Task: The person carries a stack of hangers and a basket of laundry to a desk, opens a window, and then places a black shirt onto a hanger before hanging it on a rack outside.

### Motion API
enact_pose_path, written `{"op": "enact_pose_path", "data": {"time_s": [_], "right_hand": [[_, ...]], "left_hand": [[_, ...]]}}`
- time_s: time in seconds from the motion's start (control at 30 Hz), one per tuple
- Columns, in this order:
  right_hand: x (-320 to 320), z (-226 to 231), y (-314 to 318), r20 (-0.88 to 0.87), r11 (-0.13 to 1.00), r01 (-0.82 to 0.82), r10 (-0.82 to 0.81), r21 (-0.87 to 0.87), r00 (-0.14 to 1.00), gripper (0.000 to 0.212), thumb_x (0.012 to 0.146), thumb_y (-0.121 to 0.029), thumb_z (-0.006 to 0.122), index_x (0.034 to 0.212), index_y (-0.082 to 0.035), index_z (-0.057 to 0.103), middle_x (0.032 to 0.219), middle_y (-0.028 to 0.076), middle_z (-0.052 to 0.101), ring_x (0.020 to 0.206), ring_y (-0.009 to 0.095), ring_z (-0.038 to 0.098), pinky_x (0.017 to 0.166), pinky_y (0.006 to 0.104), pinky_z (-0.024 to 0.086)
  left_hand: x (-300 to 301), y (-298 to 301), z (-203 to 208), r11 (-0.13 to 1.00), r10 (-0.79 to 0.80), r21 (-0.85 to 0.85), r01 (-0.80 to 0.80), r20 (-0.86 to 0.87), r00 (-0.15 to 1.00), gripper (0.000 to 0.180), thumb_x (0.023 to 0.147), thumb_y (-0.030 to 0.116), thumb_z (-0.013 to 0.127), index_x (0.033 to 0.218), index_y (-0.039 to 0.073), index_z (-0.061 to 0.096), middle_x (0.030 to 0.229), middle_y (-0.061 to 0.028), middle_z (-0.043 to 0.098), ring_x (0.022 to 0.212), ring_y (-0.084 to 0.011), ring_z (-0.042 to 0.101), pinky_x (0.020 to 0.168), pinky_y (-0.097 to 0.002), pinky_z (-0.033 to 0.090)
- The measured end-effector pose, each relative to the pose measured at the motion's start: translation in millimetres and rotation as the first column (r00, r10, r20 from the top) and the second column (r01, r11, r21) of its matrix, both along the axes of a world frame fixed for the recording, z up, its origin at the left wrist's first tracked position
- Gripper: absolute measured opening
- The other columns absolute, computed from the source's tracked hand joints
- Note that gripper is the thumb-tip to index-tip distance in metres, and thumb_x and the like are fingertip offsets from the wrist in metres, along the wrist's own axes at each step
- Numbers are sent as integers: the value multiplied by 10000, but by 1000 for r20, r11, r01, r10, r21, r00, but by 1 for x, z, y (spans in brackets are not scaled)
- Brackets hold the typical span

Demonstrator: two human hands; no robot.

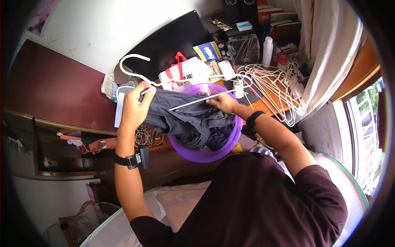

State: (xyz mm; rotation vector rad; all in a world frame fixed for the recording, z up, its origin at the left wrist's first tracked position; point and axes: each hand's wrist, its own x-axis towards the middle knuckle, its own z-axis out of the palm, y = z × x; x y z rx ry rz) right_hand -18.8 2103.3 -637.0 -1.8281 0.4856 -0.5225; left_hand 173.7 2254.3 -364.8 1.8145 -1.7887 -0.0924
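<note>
My left hand [136, 102] is closed round the neck of a white clothes hanger [145, 78], its large hook standing up above my fingers. A dark grey garment [164, 105] hangs from that hand, with part of the hanger's straight bar crossing in front of it. My right hand [222, 102] grips the garment's upper edge farther right, fingers partly hidden by the cloth. The garment's lower folds drop into a purple basin [193, 156], where more dark cloth lies bunched. What kind of garment it is, I cannot make out.
Several white hangers [284, 92] lie heaped on the desk to the right, beside a white spray can [267, 51]. Behind the basin are a white and red bag [187, 73] and a black monitor [173, 39]. A curtain [329, 53] hangs by the window at right.
</note>
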Motion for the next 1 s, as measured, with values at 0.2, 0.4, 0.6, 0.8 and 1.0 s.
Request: {"op": "enact_pose_path", "data": {"time_s": [0.2, 0.4, 0.6, 0.8, 1.0], "right_hand": [[-48, 55, -73, -34, 966, 58, -51, 252, 998, 154, 779, -122, 759, 893, -22, 730, 788, 25, 701, 724, 73, 597, 701, 244, 485], [-78, 119, -83, -130, 994, 59, -47, 91, 990, 207, 732, -158, 793, 891, -38, 736, 756, 17, 681, 717, 94, 582, 705, 252, 474], [-84, 130, -70, -14, 950, 274, -275, 153, 961, 199, 726, -143, 771, 858, -11, 702, 733, 24, 649, 698, 92, 562, 666, 251, 454], [-70, 159, 32, 2, 986, 106, -107, -131, 994, 405, 776, -190, 733, 1090, -19, 542, 866, 106, 626, 783, 191, 597, 714, 322, 495], [-64, 210, 10, -101, 797, 186, -295, -574, 950, 353, 821, -305, 658, 1080, -66, 636, 878, 133, 657, 788, 303, 654, 700, 403, 523]], "left_hand": [[14, 13, -15, 982, -1, 188, -30, 166, 986, 143, 928, 156, 566, 935, 13, 567, 721, -221, 607, 714, -404, 632, 586, -390, 469], [25, 8, -27, 988, -16, 154, -33, 305, 952, 136, 928, 175, 554, 944, 40, 568, 694, -212, 615, 684, -420, 618, 580, -471, 466], [37, -19, -25, 987, 40, 113, -117, 529, 848, 167, 951, 214, 526, 954, 47, 517, 684, -223, 609, 685, -451, 597, 559, -513, 438], [36, -24, -11, 973, 232, -89, -214, 316, 920, 213, 962, 248, 530, 918, 40, 522, 684, -223, 600, 683, -452, 597, 576, -490, 440], [24, -6, -9, 990, 99, -113, -85, 131, 986, 228, 951, 228, 567, 897, 8, 546, 704, -165, 595, 608, -309, 593, 574, -368, 449]]}}
